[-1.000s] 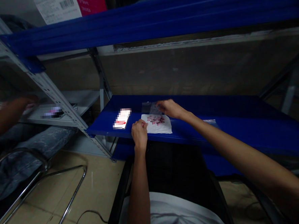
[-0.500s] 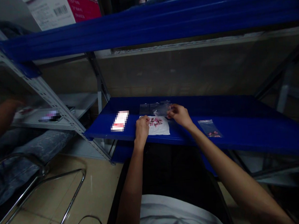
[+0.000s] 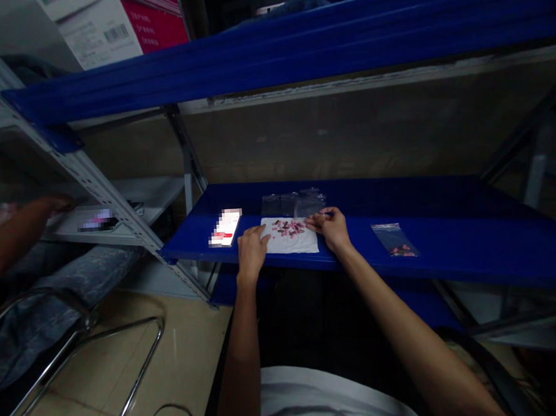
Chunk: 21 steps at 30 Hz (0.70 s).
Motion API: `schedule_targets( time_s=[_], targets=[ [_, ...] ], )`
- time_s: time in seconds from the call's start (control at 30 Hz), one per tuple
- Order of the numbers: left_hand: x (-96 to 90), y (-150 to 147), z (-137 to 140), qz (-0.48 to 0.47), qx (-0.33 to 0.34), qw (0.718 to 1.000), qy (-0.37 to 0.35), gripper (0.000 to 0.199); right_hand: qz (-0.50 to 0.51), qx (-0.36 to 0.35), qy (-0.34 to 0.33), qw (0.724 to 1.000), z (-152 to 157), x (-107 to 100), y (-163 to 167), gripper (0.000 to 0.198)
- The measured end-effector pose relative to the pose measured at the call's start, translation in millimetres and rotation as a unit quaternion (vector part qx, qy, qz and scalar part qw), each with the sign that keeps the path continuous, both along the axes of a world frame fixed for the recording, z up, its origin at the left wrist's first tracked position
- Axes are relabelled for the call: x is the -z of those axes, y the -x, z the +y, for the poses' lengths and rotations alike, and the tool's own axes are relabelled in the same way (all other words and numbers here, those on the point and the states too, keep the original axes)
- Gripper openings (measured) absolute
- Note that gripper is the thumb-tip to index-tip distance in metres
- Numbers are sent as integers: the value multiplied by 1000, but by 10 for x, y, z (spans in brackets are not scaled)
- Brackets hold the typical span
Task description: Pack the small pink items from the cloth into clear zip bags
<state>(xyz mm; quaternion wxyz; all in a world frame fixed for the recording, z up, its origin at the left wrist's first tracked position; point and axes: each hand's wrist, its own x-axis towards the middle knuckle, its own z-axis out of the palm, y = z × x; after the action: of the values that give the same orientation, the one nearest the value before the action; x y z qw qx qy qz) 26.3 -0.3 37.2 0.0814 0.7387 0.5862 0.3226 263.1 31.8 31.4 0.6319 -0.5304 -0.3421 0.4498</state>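
Note:
On the blue shelf lies a white cloth or tissue [image 3: 290,246] bearing a loose pile of small pink and dark pieces [image 3: 289,228]. My left hand [image 3: 252,252] rests at the cloth's left edge, its fingers stretched out and holding nothing. At the pile's right side is my right hand [image 3: 332,228], fingertips drawn together among the pieces; what is between them is too small to make out. A clear plastic bag [image 3: 308,205] lies just behind the right fingers, beside other clear bags [image 3: 278,203] along the back of the cloth.
A lit phone [image 3: 226,227] lies left of the cloth. Farther right is a clear zip bag [image 3: 395,240] with several pink and dark pieces. An upper blue beam [image 3: 268,51] crosses above. At left are another person's arm [image 3: 16,233] and a metal chair frame [image 3: 129,393].
My right hand has lowered from the clear bag to the pile, and the bag now lies flat behind the cloth. My left hand has shifted slightly left, off the pieces.

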Motion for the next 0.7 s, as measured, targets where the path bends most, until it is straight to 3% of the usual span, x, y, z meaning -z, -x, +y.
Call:
schedule_targets(
  time_s=[0.27, 0.47, 0.6, 0.7],
  targets=[
    [-8, -95, 21, 40, 20, 999, 28, 28, 23, 42, -23, 999, 47, 101, -91, 33],
    [1, -106, 23, 32, 35, 999, 15, 27, 33, 13, -48, 998, -16, -6, -201, 38],
    [-90, -187, -16, -38, 30, 998, -30, 29, 77, 7, -56, 995, -143, -108, -184, 42],
    [-141, -411, -4, -157, 33, 986, -36, 32, 109, 4, -59, 992, -282, -149, -49, 45]
  ],
)
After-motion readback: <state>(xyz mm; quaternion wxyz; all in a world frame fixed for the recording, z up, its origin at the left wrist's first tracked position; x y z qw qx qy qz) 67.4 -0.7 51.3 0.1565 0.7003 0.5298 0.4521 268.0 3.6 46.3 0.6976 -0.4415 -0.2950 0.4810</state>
